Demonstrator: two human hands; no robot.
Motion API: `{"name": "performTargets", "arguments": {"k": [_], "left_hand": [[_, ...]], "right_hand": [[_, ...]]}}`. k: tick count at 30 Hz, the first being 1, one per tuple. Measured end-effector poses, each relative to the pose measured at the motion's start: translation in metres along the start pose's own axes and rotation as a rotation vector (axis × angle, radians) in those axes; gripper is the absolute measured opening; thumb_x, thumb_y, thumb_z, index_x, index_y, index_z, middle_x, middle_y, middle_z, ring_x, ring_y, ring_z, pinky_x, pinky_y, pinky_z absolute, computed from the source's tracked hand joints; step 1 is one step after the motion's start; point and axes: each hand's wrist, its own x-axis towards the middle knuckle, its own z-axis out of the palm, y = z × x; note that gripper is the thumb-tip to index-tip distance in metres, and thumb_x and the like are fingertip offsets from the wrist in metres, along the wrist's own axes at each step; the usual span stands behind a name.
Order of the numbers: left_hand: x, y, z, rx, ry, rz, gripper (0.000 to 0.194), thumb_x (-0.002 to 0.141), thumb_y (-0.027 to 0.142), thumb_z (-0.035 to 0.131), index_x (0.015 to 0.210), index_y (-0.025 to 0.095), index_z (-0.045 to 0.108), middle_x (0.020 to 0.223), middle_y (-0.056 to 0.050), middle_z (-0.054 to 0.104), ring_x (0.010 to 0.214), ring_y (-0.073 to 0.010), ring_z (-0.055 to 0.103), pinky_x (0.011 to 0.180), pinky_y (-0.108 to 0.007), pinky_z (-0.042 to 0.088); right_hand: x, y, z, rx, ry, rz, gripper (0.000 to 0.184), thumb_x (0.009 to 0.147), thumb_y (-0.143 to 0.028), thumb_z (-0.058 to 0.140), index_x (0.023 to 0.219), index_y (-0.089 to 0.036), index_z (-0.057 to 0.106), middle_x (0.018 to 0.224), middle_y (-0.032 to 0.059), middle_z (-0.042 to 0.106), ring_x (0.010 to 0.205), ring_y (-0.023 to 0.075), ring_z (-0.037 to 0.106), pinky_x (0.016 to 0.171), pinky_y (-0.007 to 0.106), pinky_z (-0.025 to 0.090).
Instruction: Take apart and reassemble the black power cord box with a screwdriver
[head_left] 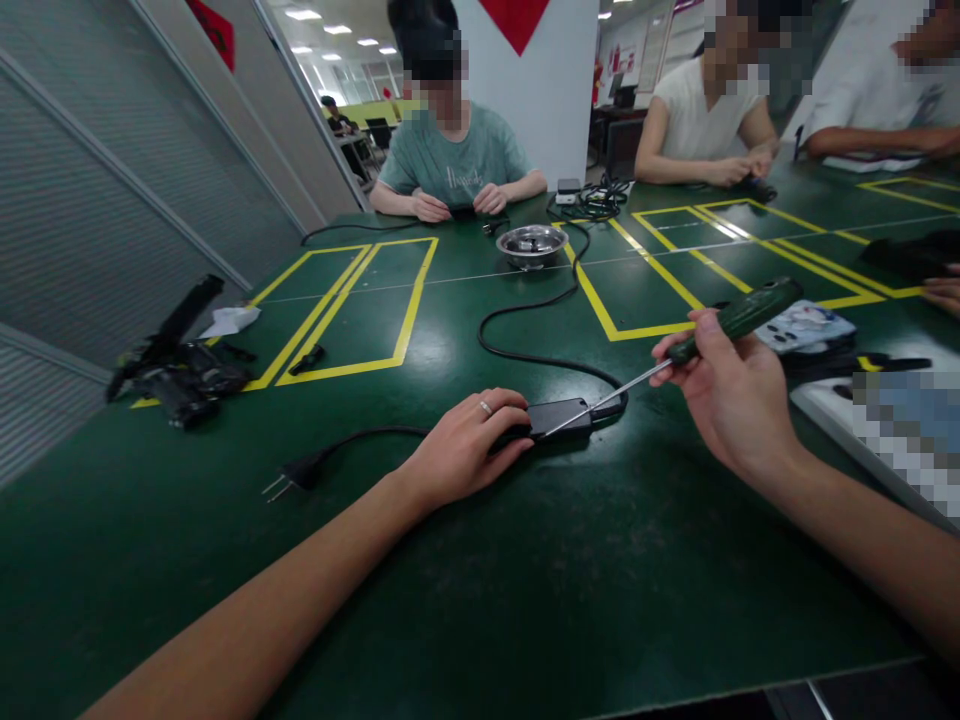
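A black power adapter [559, 418] lies on the green table in front of me. My left hand [474, 440] is closed around its left end, a ring on one finger. My right hand [731, 390] grips a screwdriver [750, 315] by its dark green handle. The metal shaft slants down to the left across the adapter, and its tip is at the near edge beside my left fingers. Whether the tip sits in a seam I cannot tell. One cord runs left from the adapter to a two-pin plug [304, 472]; another black cable [525, 355] leaves its right end and winds backward.
A metal bowl [532, 245] with small dark parts stands farther back. Black gear [184, 360] lies at the left. At the right are a phone-like patterned item [806, 328] and a white device [862, 420]. Several people sit around the table; yellow tape [405, 330] marks rectangles.
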Motion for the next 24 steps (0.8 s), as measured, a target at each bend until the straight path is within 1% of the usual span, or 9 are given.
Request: {"name": "performTargets", "arguments": {"k": [5, 11, 16, 20, 22, 24], "left_hand": [[0.001, 0.0, -0.001, -0.049, -0.04, -0.053, 0.028, 0.095, 0.033, 0.051, 0.119, 0.019, 0.049, 0.124, -0.01, 0.057, 0.112, -0.0231, 0.055, 0.097, -0.042, 0.046], [0.002, 0.002, -0.003, -0.072, -0.08, -0.113, 0.031, 0.095, 0.036, 0.051, 0.122, 0.021, 0.047, 0.121, -0.01, 0.058, 0.109, -0.0234, 0.056, 0.096, -0.043, 0.048], [0.002, 0.001, -0.003, -0.086, -0.086, -0.121, 0.031, 0.095, 0.036, 0.05, 0.122, 0.021, 0.047, 0.119, -0.01, 0.058, 0.107, -0.0237, 0.057, 0.094, -0.044, 0.048], [0.002, 0.001, -0.003, -0.088, -0.089, -0.132, 0.03, 0.095, 0.036, 0.051, 0.121, 0.021, 0.047, 0.118, -0.009, 0.058, 0.107, -0.0236, 0.057, 0.094, -0.044, 0.048], [0.002, 0.001, -0.003, -0.091, -0.089, -0.134, 0.03, 0.095, 0.037, 0.051, 0.121, 0.021, 0.047, 0.118, -0.009, 0.058, 0.106, -0.0237, 0.057, 0.093, -0.044, 0.048], [0.002, 0.001, -0.002, -0.096, -0.084, -0.135, 0.03, 0.095, 0.037, 0.051, 0.121, 0.022, 0.047, 0.117, -0.009, 0.058, 0.105, -0.0237, 0.057, 0.093, -0.044, 0.049]], "right_hand": [[-0.005, -0.002, 0.002, -0.011, -0.025, -0.047, 0.017, 0.086, -0.033, 0.064, 0.1, -0.026, 0.058, 0.079, -0.001, 0.064, 0.08, 0.0158, 0.066, 0.061, 0.028, 0.056], [-0.011, -0.006, 0.004, -0.109, -0.05, -0.095, 0.023, 0.082, -0.032, 0.068, 0.102, -0.028, 0.058, 0.08, 0.0002, 0.069, 0.081, 0.0189, 0.068, 0.063, 0.033, 0.057], [-0.012, -0.007, 0.004, -0.174, -0.047, -0.119, 0.022, 0.083, -0.033, 0.067, 0.102, -0.028, 0.058, 0.081, 0.0004, 0.07, 0.077, 0.018, 0.068, 0.064, 0.033, 0.056], [-0.011, -0.007, 0.002, -0.088, -0.12, -0.098, 0.026, 0.082, -0.031, 0.065, 0.107, -0.029, 0.058, 0.089, 0.0014, 0.071, 0.086, 0.0197, 0.066, 0.068, 0.036, 0.056], [-0.011, -0.008, 0.001, -0.036, -0.15, -0.085, 0.031, 0.079, -0.029, 0.064, 0.11, -0.028, 0.06, 0.093, 0.0029, 0.071, 0.086, 0.0204, 0.065, 0.07, 0.037, 0.055], [-0.012, -0.009, 0.0, -0.036, -0.159, -0.087, 0.032, 0.078, -0.027, 0.063, 0.11, -0.027, 0.062, 0.094, 0.004, 0.071, 0.086, 0.0208, 0.065, 0.072, 0.038, 0.054]]}}
